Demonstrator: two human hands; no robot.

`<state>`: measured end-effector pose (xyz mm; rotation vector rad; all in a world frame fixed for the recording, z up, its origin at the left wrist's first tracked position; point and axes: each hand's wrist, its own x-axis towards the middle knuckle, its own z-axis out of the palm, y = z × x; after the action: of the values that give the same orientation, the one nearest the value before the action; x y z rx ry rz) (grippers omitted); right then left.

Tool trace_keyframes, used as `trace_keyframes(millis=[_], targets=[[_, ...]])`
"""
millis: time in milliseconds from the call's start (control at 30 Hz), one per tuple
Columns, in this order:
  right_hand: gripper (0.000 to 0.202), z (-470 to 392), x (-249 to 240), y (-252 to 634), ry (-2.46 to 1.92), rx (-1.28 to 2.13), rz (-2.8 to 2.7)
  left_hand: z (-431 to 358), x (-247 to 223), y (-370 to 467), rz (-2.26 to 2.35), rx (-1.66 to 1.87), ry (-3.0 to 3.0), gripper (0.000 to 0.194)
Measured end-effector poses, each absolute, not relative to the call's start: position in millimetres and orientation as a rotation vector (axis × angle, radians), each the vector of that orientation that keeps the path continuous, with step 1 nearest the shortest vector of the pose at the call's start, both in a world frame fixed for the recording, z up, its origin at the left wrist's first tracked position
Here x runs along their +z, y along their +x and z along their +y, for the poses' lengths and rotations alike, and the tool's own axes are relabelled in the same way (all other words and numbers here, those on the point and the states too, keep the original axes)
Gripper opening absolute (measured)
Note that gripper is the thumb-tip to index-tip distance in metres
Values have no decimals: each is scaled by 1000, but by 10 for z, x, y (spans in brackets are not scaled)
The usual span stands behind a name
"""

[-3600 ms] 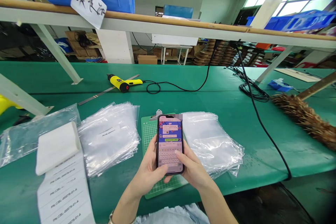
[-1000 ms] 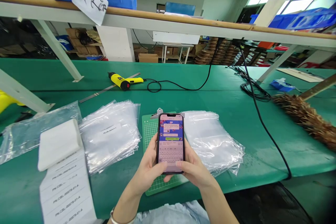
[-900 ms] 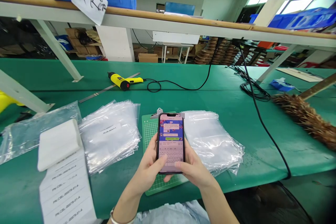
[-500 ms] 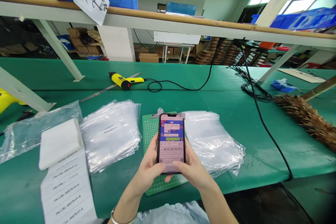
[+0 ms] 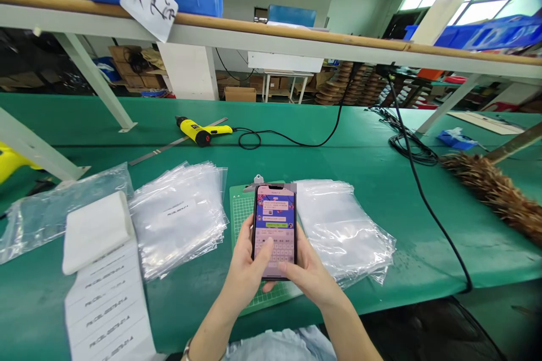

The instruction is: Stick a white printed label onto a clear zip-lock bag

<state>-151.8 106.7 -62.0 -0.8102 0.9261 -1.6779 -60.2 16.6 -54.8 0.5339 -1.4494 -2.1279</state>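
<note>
Our left thumb has slid onto the keyboard; left hand (image 5: 245, 271) and right hand (image 5: 311, 277) fingers grip the phone (image 5: 274, 230) above the counter (image 5: 381, 158).

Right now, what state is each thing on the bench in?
phone: screen lit, held upright in both hands
left hand: gripping phone, thumb on keyboard
right hand: gripping phone
bag stacks: lying flat
yellow tool: lying down, cord attached
label strip: unrolled

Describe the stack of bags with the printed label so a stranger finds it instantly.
On the green-covered workbench, look left of the green gridded cutting mat. The stack of clear plastic bags with a white printed label lies there; the clear plastic stack right of the mat shows none.
</note>
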Motion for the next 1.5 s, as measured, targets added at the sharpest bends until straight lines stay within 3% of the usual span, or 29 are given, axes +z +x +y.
trace_keyframes(millis=[267,1033,1333,1500], targets=[[65,1071,-656,-1532,-793,-1684,911,162,-568,-604,-1358,-2153,506,54],[71,1069,-671,-1519,-783,-1663,936,111,-519,-657,-1392,-2124,573,41],[67,1068,-654,-1543,-773,-1648,940,58,-543,-584,-1351,-2250,396,57],[73,1058,-638,-1514,-786,-1654,968,71,-533,-604,-1375,-2218,491,50]])
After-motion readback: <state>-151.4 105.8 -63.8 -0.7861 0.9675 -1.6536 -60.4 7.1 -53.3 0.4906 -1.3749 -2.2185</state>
